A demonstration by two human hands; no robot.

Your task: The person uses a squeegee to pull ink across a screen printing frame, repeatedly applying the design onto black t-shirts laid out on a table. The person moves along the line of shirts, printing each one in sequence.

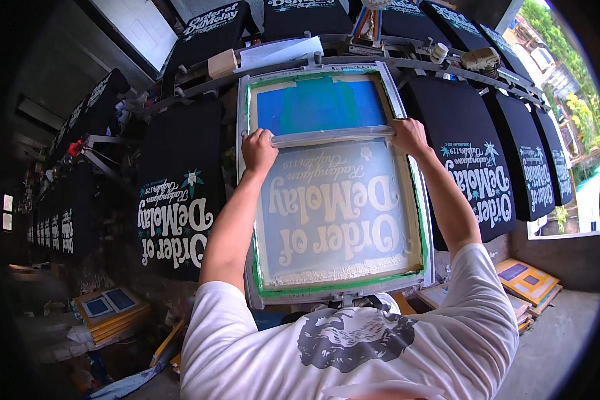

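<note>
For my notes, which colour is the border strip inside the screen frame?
The border strip is green; see the head view.

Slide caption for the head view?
Left hand and right hand grip a long pale-grey squeegee across a rectangular green-taped metal-framed printing screen, black white-printed shirts on either side.

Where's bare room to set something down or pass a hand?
Setting down: grey floor at lower right, bordered by yellow frames and a white sleeve. Passing a hand: perhaps above the screen mesh, between the forearms, nearer than the squeegee; white ink lines the mesh's near edge. Crowded: beyond the screen (paper, beige block) and the left frame stack.
</note>
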